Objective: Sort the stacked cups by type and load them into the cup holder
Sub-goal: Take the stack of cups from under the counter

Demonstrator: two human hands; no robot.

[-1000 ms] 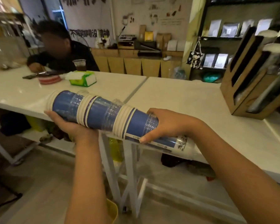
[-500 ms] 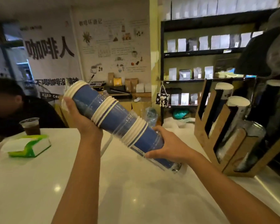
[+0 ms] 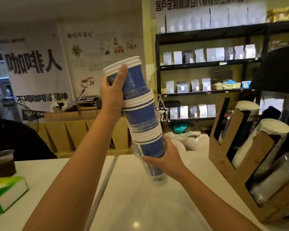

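Both hands grip the mixed cup stack (image 3: 141, 120) — left hand (image 3: 113, 93) clasped near its top, right hand (image 3: 167, 157) around its lower end; it tilts just above the white table (image 3: 140, 205), left of the cup holder (image 3: 250, 164). Sorting looks unstarted; next, I judge, the blue paper cups must be pulled apart from the clear ones — firm grip, straight pull.
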